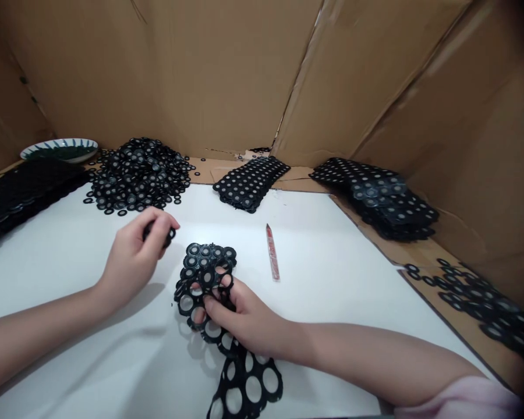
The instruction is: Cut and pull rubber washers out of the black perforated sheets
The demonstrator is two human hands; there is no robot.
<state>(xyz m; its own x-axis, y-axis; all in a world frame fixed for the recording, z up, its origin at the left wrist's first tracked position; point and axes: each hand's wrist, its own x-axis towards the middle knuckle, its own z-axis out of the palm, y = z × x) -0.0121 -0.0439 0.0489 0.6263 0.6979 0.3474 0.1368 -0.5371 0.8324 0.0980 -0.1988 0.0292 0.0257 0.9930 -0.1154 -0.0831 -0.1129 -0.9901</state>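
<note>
My right hand point(240, 317) grips a black punched sheet point(209, 273) that lies on the white table point(344, 273). Its far part still carries round black rings with grey centres, and its near part point(248, 384) shows only empty holes. My left hand point(133, 256) is closed on a few black rings point(168, 235), a little left of the sheet and near the big ring pile.
A heap of loose black rings point(137, 174) lies at the back left, beside a green-and-white plate point(59, 148). Stacks of filled sheets sit at back centre point(251, 181) and right point(378, 195). A red-handled tool point(272, 251) lies on the table. Cardboard walls point(227, 70) enclose the space.
</note>
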